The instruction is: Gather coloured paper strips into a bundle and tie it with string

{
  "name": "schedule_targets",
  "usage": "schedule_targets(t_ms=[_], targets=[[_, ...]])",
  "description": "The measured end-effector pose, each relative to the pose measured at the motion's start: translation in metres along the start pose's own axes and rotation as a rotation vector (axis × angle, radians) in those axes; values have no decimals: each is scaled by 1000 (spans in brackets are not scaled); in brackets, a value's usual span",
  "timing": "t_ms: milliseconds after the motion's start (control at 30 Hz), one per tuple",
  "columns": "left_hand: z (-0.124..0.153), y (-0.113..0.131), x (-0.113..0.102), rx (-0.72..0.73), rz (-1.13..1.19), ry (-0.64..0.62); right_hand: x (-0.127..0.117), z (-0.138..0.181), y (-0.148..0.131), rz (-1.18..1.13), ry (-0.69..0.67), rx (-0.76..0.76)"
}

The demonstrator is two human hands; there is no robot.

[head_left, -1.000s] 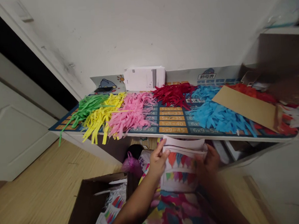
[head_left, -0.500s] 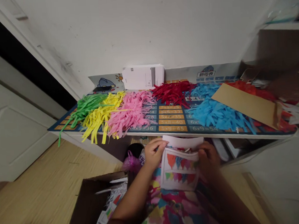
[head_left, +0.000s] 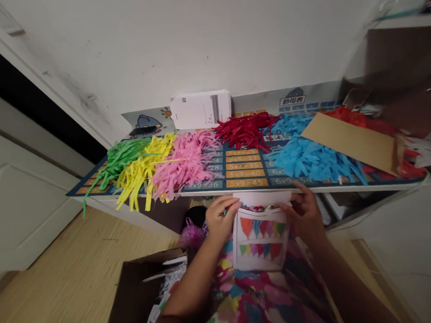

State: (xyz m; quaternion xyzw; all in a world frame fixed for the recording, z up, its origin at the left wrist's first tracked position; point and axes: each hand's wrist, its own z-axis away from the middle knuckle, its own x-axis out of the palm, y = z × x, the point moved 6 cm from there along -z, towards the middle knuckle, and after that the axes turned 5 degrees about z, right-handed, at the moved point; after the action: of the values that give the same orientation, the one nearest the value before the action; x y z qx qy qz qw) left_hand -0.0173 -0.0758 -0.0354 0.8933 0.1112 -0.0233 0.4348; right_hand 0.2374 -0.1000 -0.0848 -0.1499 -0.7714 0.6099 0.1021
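A white paper packet [head_left: 261, 240] printed with two rows of coloured tassels stands upright over my lap, just in front of the table edge. Its top flap is raised, and bits of colour show in the mouth below it. My left hand [head_left: 221, 218] pinches the packet's upper left corner between thumb and fingers. At the upper right corner, my right hand [head_left: 307, 217] grips with the thumb in front, one finger lifted. Behind the packet, fringed paper bundles lie on the table: green [head_left: 122, 156], yellow [head_left: 146, 166], pink [head_left: 187, 162], dark red [head_left: 248, 131] and blue [head_left: 312, 158].
A brown card envelope [head_left: 351, 138] rests on the blue and red paper at right. White cards [head_left: 201, 111] are stacked against the wall. At lower left an open cardboard box [head_left: 127, 296] holds printed packets. A purple plastic bag [head_left: 191, 232] sits under the table.
My right hand has shifted at the packet's upper right corner, lifting a finger and uncovering more of the print. The packet sits slightly straighter, and the view has moved a little.
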Motion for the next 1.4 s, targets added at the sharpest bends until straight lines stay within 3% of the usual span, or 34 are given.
schedule_targets(t_ms=[100,300,433,533,667,867,1100,1267,1400], targets=[[-3,-3,0,11,23,-31,4,-5,-2,-13,-105,45],[-13,-3,1,43,51,-186,3,-8,1,-56,-146,113],[-24,-1,2,98,-20,-280,9,-16,-10,-58,-318,138],[-31,-2,7,94,-77,-393,12,-24,-25,31,-437,127],[-34,0,14,104,-108,-526,10,-37,-43,292,-481,28],[-33,12,15,192,-114,-514,10,-43,-50,508,-457,-122],[-26,19,13,353,-135,-481,10,-37,-48,573,-436,-214],[-24,2,7,151,-154,-396,14,-33,-55,608,-522,-255],[-36,9,22,51,-157,-578,17,-33,-59,603,-557,-246]])
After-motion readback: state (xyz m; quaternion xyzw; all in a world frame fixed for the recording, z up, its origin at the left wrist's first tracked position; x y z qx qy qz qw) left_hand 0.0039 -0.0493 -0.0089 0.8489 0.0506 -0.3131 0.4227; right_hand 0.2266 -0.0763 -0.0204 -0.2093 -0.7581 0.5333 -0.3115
